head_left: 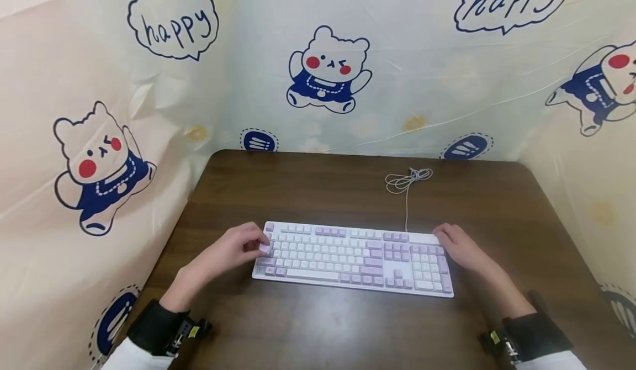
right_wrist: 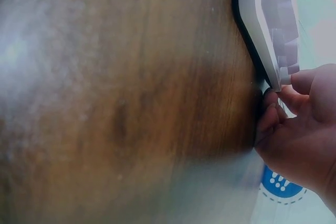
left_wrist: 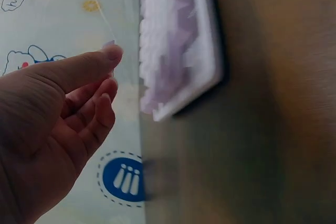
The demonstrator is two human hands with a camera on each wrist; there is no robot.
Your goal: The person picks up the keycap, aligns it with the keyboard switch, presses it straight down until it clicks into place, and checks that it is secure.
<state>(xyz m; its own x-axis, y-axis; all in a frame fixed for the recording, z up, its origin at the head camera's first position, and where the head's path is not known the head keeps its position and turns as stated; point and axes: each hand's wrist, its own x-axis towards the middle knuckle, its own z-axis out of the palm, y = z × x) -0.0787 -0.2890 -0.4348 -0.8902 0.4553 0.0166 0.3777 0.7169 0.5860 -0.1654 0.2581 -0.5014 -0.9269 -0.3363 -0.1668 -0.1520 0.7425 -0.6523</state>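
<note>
Where the right hand's fingertips [right_wrist: 270, 109] curl under the keyboard's [head_left: 354, 258] right end with the thumb on its top edge, the grip is a pinch on the casing, seemingly to steady or shift it. At the opposite end the left hand [head_left: 233, 251] rests against the left edge; its fingers [left_wrist: 100, 109] lie loosely bent and close together, and the wrist view shows them clear of the casing, so actual contact cannot be confirmed. Placement: the white-and-lilac keyboard lies flat near the middle of the dark wooden table [head_left: 318, 326], its cable [head_left: 407, 185] running back to a loose coil. No containers present.
</note>
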